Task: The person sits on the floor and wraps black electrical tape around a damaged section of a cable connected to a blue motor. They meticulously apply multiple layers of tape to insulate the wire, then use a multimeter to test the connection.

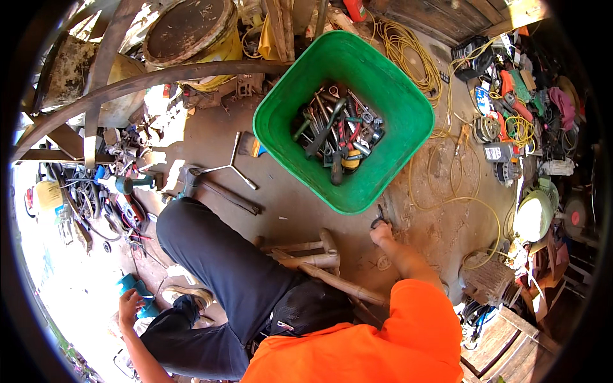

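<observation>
An orange shirt [383, 348] and a dark trouser leg [217, 268] fill the lower middle, and beyond them the right hand [382, 235] reaches to the dirt floor [440, 223] with its fingers closed around a small dark tool [378, 220], just below the near rim of the green tub [399, 105] full of wrenches and pliers [338, 131]. The left hand [129, 305] rests at the floor's lower left edge, fingers curled on a blue power tool [137, 290]. A yellow cord [466, 191] loops right of the tub, and a cross wrench [230, 167] lies left of it.
</observation>
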`<state>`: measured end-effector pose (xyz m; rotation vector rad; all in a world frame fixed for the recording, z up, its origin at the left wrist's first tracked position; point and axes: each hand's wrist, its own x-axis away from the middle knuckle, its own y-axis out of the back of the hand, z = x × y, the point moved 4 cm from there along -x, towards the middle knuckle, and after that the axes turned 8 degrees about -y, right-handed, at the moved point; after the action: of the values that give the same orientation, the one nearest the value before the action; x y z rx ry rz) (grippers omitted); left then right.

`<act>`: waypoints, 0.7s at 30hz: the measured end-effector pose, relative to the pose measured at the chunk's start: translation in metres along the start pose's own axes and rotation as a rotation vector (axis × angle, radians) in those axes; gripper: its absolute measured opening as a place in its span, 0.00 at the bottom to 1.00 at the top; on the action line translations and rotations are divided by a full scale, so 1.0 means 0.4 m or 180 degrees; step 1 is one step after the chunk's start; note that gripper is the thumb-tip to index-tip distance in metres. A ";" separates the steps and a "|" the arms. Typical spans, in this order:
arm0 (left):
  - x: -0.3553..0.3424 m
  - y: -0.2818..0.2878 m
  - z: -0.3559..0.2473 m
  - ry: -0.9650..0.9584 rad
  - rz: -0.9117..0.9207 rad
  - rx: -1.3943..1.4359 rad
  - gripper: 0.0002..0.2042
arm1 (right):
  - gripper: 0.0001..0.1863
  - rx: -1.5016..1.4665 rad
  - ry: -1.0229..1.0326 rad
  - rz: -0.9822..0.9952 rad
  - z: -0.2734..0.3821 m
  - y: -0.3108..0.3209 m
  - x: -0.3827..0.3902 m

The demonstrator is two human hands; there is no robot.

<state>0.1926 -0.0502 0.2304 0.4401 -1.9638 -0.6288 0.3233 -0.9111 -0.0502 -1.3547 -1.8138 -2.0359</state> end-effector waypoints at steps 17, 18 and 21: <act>0.035 -0.021 -0.109 -0.1393 -0.0117 -0.0358 0.20 | 0.19 -0.1193 0.1897 0.0839 0.477 0.391 0.369; 0.065 -0.024 -0.181 -0.1569 -0.0171 -0.0472 0.20 | 0.18 -0.1560 0.2131 0.1040 0.540 0.413 0.404; 0.166 -0.039 -0.336 -0.2348 -0.0174 -0.0068 0.18 | 0.16 -0.2079 0.3118 0.1192 0.767 0.548 0.602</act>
<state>0.2836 -0.1317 0.3187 0.2632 -2.6390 -0.9378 0.4733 -0.6052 0.2397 -0.4657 -0.4800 -2.4557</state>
